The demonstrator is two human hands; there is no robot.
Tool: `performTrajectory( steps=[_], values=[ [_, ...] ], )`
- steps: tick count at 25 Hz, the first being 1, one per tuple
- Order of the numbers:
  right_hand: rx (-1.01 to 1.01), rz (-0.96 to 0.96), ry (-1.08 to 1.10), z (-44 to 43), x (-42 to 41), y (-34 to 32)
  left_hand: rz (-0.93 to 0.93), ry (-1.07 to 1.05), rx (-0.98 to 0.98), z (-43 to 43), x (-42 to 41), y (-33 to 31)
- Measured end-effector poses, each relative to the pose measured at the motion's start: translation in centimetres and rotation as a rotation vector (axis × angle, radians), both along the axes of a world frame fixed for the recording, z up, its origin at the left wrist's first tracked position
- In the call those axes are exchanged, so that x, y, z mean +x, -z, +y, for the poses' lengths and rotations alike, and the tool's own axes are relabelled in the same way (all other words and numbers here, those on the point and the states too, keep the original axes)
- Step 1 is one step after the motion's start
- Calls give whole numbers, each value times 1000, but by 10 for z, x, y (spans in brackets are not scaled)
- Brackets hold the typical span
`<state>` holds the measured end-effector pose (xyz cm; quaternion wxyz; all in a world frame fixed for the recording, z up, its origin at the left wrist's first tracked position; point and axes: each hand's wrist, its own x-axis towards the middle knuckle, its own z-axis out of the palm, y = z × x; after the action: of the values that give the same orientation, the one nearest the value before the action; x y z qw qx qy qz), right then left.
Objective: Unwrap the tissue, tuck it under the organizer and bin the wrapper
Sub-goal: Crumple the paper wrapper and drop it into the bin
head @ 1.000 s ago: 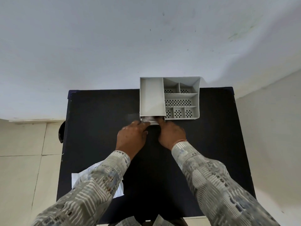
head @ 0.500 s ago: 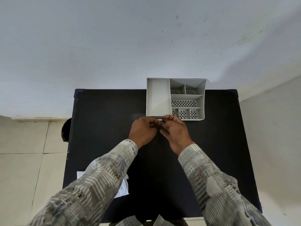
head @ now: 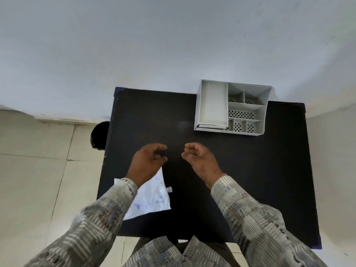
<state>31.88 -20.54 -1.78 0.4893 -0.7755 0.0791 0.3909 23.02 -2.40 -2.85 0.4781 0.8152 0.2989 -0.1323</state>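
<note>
At the far left a dark round object (head: 97, 135) sits on the tiled floor (head: 34, 180), partly hidden behind the left edge of the black table (head: 250, 180). On the near-left part of the table lies the wrapper (head: 152, 197), a flat, crinkled white sheet with faint blue print, its left part covered by the patterned left sleeve (head: 92, 228). The left hand (head: 147, 163) hovers just above the wrapper's far corner, its fingers (head: 160, 147) loosely curled and parted, holding nothing. A short gap of bare table separates it from the right hand (head: 200, 160), whose fingers (head: 189, 149) are likewise curled inward and empty (the 2 hands face each other, not touching). Farther back and to the right stands the organizer (head: 231, 109), a grey plastic tray with 1 long plain compartment on its left and 5 smaller perforated ones on its right, set against the pale wall (head: 173, 45). A thin white edge of the tissue (head: 210, 126) shows under the organizer's near-left corner.
</note>
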Motion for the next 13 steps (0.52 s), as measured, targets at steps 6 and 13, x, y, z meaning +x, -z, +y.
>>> performTrajectory(
  steps=[6, 13],
  values=[
    [-422, 102, -849, 46, -62, 35, 446, -60, 190, 40, -93, 22],
    [201, 491, -322, 39, -99, -9, 121, -417, -350, -16, -162, 5]
  ],
)
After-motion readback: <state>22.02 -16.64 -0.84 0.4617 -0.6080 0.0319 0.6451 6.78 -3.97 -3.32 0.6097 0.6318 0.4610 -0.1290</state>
